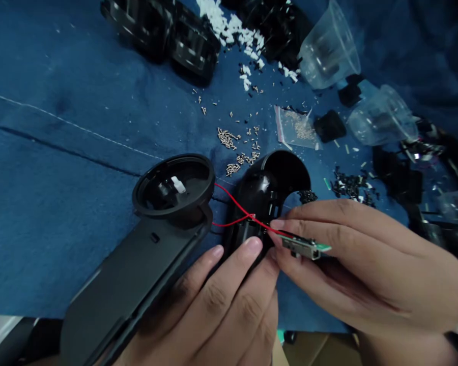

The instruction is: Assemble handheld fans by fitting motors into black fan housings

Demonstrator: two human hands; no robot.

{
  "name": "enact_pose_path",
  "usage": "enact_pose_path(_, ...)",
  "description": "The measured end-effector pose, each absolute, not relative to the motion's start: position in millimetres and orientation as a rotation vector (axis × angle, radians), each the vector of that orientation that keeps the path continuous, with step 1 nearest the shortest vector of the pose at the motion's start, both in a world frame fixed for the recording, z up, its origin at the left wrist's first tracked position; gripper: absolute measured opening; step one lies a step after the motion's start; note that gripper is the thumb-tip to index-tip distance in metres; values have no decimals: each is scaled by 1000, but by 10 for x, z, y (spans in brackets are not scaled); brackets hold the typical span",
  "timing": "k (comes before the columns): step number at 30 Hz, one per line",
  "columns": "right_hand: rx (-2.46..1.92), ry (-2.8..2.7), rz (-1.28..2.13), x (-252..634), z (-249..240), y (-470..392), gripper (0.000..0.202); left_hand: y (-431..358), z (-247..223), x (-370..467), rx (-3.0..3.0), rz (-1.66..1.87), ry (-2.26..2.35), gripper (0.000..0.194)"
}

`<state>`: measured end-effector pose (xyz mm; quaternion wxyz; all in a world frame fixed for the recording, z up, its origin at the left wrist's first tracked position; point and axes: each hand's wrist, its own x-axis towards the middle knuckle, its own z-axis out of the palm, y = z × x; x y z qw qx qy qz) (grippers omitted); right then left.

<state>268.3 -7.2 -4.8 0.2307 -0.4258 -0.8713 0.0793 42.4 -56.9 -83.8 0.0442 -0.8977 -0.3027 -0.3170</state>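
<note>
My right hand is closed in a pinch on a small green circuit board with a silver metal connector. Red wires run left from the board towards a long black plastic housing. At the top of that housing is a round cup with a small white piece inside. My left hand is wrapped round the black housing parts, its fingertips on a glossy curved black shell. The thumb is hidden beneath the long housing.
Small screws lie scattered beyond the shell. A zip bag of screws, clear plastic cups and white plastic bits are farther back. Black moulded parts sit at the far edge. Blue cloth covers the table.
</note>
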Motion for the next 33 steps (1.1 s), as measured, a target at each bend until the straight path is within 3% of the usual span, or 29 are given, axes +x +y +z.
enact_pose_path(22, -1250, -2349, 306, 2656, 11, -121, 27, -417, -811, 366, -2604, -1004, -792, 44)
enact_pose_path(33, -1322, -2284, 323, 2641, -34, -165, 15, -425, -839, 348, -2652, -919, -834, 51)
